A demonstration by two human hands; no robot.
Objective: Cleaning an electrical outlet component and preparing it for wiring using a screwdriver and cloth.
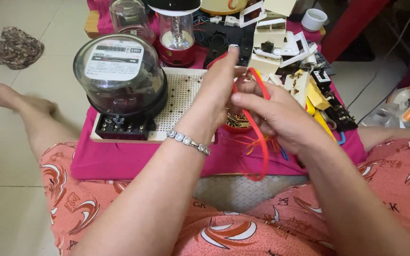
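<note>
Where both hands meet above the middle of the low table, the red wire is the item in hand. The left hand, a silver bracelet on its wrist, has fingers closed on the wire's upper end, one finger pointing up. The right hand pinches the same wire just beside it, fingers curled; the wire loops down past the table's near edge.

Table covering: pink cloth.
Left part: electricity meter with a clear dome and black terminal base, resting on a white perforated board.
Far edge: a red lantern, a clear jar.
Right part: a heap of white and yellow switch and socket parts, black terminal blocks.
Under the hands: a red bowl of small brass pieces, partly hidden.
Floor, far left: a crumpled patterned cloth.
</note>
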